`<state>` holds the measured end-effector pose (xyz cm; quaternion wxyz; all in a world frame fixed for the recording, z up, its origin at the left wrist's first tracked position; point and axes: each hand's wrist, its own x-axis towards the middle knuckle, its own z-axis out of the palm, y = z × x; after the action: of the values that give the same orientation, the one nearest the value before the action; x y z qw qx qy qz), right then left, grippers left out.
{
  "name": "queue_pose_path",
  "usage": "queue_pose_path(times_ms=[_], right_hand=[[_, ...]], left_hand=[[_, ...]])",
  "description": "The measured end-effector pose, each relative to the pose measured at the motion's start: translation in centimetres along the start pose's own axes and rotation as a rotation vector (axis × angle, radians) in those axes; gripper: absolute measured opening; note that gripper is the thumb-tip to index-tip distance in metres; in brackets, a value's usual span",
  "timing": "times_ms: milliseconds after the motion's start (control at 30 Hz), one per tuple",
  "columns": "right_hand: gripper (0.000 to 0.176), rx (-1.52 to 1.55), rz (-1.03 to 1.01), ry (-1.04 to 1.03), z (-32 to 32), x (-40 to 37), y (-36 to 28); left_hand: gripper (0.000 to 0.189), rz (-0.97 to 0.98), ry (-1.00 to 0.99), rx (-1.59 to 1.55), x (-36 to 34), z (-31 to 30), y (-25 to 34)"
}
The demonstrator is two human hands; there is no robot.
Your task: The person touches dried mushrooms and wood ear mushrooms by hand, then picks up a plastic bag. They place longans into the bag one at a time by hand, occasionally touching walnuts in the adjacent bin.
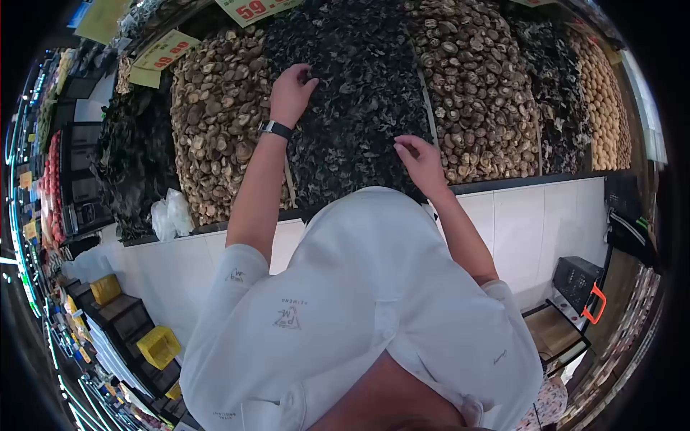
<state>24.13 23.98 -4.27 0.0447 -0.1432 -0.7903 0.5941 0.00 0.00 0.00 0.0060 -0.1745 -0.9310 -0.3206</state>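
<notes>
A wide bed of dried black fungus [352,93] runs away from me across the middle of the display. Over its left border is my left hand [290,95], a dark watch [275,129] on the wrist. Its fingers are bent, with the thumb held apart and nothing visible between them. My right hand [422,167] hovers at the near right part of the fungus, fingers curled in towards the thumb. Whatever is in that pinch, if anything, is too small to make out. Dried shiitake mushrooms [215,115] lie left of the fungus, and more dried mushrooms [478,93] lie to its right.
Price signs [167,57] stand along the back. Further right are another dark dried heap [560,93] and round tan goods [605,108]. Plastic bags [171,214] hang at the front left edge. A black basket with an orange handle [594,303] sits lower right; yellow baskets [159,347] stand lower left.
</notes>
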Motion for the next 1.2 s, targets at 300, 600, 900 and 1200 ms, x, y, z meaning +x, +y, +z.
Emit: queue_pose_path(times_ms=[300, 600, 900, 1200], right_hand=[[0.021, -0.035, 0.013, -0.006, -0.4, 0.2, 0.8], [0.021, -0.034, -0.004, 0.003, -0.4, 0.3, 0.4], [0.021, -0.044, 0.026, 0.007, -0.4, 0.2, -0.1], [0.021, -0.035, 0.065, 0.088, -1.1, -0.8, 0.0]], left_hand=[[0.025, -0.088, 0.048, -0.258, 0.6, -0.7, 0.1], [0.027, -0.011, 0.004, -0.173, 0.8, -0.3, -0.5], [0.029, -0.063, 0.052, -0.703, 6.7, -1.9, 2.5], [0.034, -0.139, -0.032, -0.575, 6.5, -1.9, 2.5]])
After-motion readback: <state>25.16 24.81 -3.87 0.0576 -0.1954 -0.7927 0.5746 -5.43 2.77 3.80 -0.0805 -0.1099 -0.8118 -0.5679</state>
